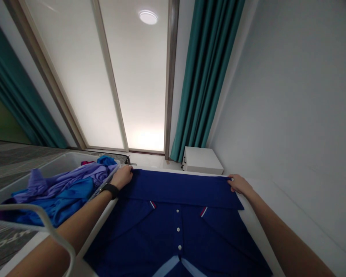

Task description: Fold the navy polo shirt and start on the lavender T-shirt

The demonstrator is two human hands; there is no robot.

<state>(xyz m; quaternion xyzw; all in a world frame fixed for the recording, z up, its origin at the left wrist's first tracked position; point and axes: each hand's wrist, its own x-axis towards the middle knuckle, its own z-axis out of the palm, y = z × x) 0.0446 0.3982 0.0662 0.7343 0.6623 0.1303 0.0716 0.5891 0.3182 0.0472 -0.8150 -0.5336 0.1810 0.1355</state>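
A navy polo shirt lies spread on a white tabletop, its light blue collar facing me and its white buttons running up the middle. Red and white trim shows on the two sleeve ends. The shirt's far part is folded over in a straight band. At the far left corner of that band, my left hand is closed on the fabric; its fingertips are partly hidden. My right hand pinches the band near its far right corner. A dark watch band is around my left wrist.
A white basket of blue and purple clothes stands on the left, over grey patterned fabric. A curved white bar crosses my left forearm. Beyond the tabletop is a white cabinet; a wall rises on the right.
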